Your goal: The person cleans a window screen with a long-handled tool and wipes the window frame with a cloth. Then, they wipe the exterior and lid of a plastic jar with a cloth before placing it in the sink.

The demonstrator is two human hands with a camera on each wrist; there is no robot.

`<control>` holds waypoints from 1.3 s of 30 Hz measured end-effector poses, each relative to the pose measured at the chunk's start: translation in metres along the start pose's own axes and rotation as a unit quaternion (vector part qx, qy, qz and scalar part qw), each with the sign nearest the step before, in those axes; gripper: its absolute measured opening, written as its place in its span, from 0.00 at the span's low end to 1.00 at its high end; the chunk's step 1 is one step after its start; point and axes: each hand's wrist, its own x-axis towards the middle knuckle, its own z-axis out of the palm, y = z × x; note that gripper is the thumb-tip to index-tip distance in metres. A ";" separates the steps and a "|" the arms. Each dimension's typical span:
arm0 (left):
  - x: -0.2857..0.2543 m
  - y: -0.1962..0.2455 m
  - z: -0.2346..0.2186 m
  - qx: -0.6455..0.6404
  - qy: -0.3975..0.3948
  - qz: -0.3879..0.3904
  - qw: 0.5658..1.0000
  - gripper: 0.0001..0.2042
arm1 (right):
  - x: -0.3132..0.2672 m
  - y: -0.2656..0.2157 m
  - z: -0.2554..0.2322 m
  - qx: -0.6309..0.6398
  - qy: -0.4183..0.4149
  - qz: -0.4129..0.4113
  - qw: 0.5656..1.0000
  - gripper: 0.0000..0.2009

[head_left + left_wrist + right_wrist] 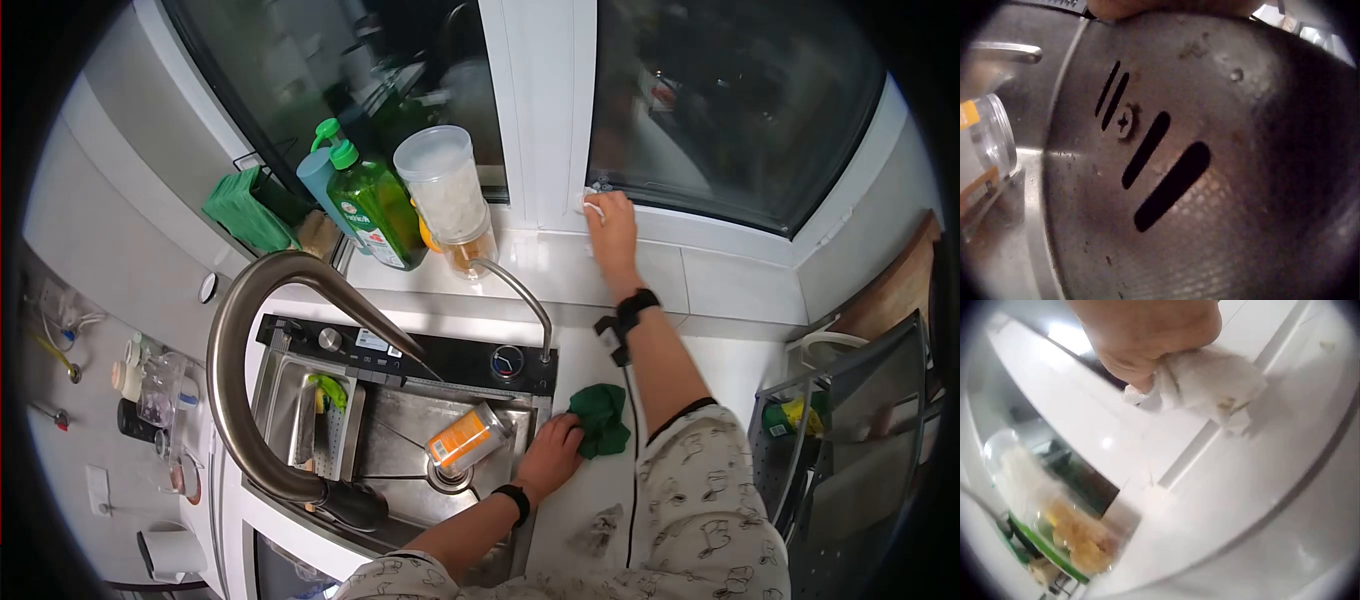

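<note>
My right hand (612, 235) reaches up to the window sill and grips a crumpled white tissue (1210, 384) against the foot of the white window frame (545, 120). Dirty marks show on the tissue in the right wrist view. Lower down, my left hand (550, 458) rests on the right rim of the sink, its fingertips at the edge of a bunched green cloth (603, 422). A clear jar with an orange label (465, 440) lies on its side in the sink (390, 450). In the left wrist view, slotted metal (1097, 200) fills most of the picture.
A large curved faucet (230, 370) arches over the sink. Along the sill stand a green dish-soap bottle (375, 215) and stacked clear containers (440, 180), with a thin spout (530, 300) in front. A dark rack (830, 400) stands at the right. A black cable (632, 480) hangs by the right arm.
</note>
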 end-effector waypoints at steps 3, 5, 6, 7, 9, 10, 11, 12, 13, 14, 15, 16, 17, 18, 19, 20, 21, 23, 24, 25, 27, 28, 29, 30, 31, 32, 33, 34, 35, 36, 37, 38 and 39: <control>-0.001 -0.002 0.001 0.018 -0.025 -0.004 1.000 0.17 | -0.010 -0.015 0.014 0.000 0.036 0.082 0.996 0.05; -0.001 -0.002 0.003 0.016 -0.017 -0.001 1.000 0.17 | -0.005 -0.019 -0.002 -0.024 0.020 0.071 0.997 0.05; 0.001 -0.003 0.004 0.011 -0.004 0.002 1.000 0.17 | 0.001 -0.013 -0.013 -0.083 -0.047 -0.011 0.995 0.05; 0.004 -0.004 0.005 0.012 -0.004 0.008 1.000 0.17 | 0.009 -0.006 -0.023 -0.141 -0.115 -0.095 0.979 0.05; -0.001 -0.003 0.005 0.013 -0.005 -0.002 1.000 0.17 | 0.014 0.006 -0.039 -0.166 -0.119 -0.110 0.973 0.06; -0.003 -0.003 0.005 0.012 -0.007 -0.004 1.000 0.17 | 0.013 0.012 -0.046 -0.191 -0.123 -0.126 0.966 0.07; -0.001 -0.003 0.005 0.011 -0.006 -0.004 1.000 0.17 | 0.012 0.018 -0.053 -0.192 -0.124 -0.126 0.965 0.07; 0.000 -0.004 0.006 0.012 -0.005 -0.002 1.000 0.17 | 0.012 0.023 -0.060 -0.203 -0.126 -0.119 0.964 0.07; 0.001 -0.004 0.005 0.011 -0.006 -0.001 1.000 0.17 | 0.011 0.027 -0.065 -0.215 -0.128 -0.112 0.962 0.07; 0.001 -0.003 0.004 0.008 -0.005 -0.001 1.000 0.17 | 0.011 0.030 -0.069 -0.215 -0.127 -0.121 0.961 0.07; 0.001 -0.003 0.003 0.004 -0.004 0.000 1.000 0.17 | 0.010 0.031 -0.070 -0.217 -0.127 -0.121 0.960 0.07; 0.000 -0.004 0.003 0.001 -0.003 0.005 1.000 0.17 | 0.010 0.033 -0.072 -0.210 -0.136 -0.102 0.963 0.07; -0.003 -0.005 0.003 -0.002 -0.014 -0.015 1.000 0.17 | 0.012 0.039 -0.079 -0.209 -0.144 -0.081 0.964 0.07; -0.002 -0.007 0.005 -0.011 -0.029 -0.027 0.999 0.16 | 0.010 0.056 -0.073 -0.200 -0.120 -0.081 0.969 0.07; 0.000 -0.005 0.003 -0.015 -0.024 -0.026 0.999 0.17 | 0.007 0.076 -0.076 -0.204 -0.092 -0.074 0.972 0.07; 0.001 -0.005 0.005 0.011 -0.031 -0.022 0.999 0.17 | 0.008 0.079 -0.094 -0.215 -0.084 -0.083 0.970 0.06; 0.002 -0.002 0.005 0.000 -0.004 -0.006 1.000 0.17 | 0.006 0.084 -0.110 -0.223 -0.080 -0.090 0.967 0.06; 0.003 -0.002 0.006 0.011 0.004 0.013 1.000 0.16 | 0.002 0.107 -0.139 -0.252 -0.054 -0.066 0.964 0.06; 0.003 -0.003 0.007 0.015 0.002 0.012 1.000 0.16 | 0.002 0.118 -0.148 -0.245 -0.031 -0.058 0.967 0.06; 0.001 -0.003 0.008 0.023 0.003 0.010 1.000 0.16 | 0.001 0.129 -0.159 -0.253 -0.027 -0.055 0.966 0.06; 0.001 -0.003 0.010 0.027 -0.002 0.011 1.000 0.16 | -0.001 0.150 -0.179 -0.297 -0.011 -0.006 0.955 0.07; 0.001 -0.004 0.010 0.033 -0.005 0.007 0.999 0.16 | -0.001 0.156 -0.189 -0.304 -0.003 0.004 0.953 0.06; 0.002 -0.003 0.010 0.034 -0.007 0.009 0.999 0.16 | -0.003 0.166 -0.198 -0.304 -0.001 0.007 0.953 0.06; 0.002 -0.002 0.010 0.033 -0.009 0.008 0.999 0.16 | -0.003 0.174 -0.209 -0.335 0.017 0.030 0.942 0.06; 0.001 -0.002 0.010 0.031 -0.010 0.005 0.999 0.16 | -0.003 0.184 -0.219 -0.364 0.035 0.053 0.929 0.06; 0.000 -0.003 0.011 0.032 -0.011 0.007 0.999 0.16 | -0.002 0.195 -0.231 -0.407 0.038 0.077 0.909 0.07; -0.001 -0.003 0.011 0.038 -0.014 0.008 0.999 0.16 | 0.000 0.206 -0.242 -0.450 0.040 0.099 0.887 0.08; 0.001 -0.004 0.011 0.044 -0.015 0.008 0.999 0.16 | 0.003 0.202 -0.256 -0.468 -0.001 0.094 0.879 0.09; 0.003 -0.004 0.010 0.045 -0.012 0.006 0.999 0.16 | 0.008 0.201 -0.258 -0.466 -0.001 0.092 0.880 0.09; 0.003 -0.003 0.010 0.039 -0.013 0.007 0.999 0.16 | 0.008 0.200 -0.260 -0.501 -0.027 0.075 0.862 0.10; 0.002 -0.002 0.010 0.033 -0.017 0.009 0.999 0.16 | 0.005 0.202 -0.260 -0.535 -0.052 0.061 0.841 0.10; 0.002 -0.003 0.010 0.033 -0.019 0.008 0.999 0.16 | 0.003 0.206 -0.259 -0.535 -0.053 0.062 0.841 0.10; 0.001 -0.004 0.012 0.039 -0.019 0.005 0.999 0.16 | 0.001 0.210 -0.255 -0.488 -0.005 0.099 0.867 0.10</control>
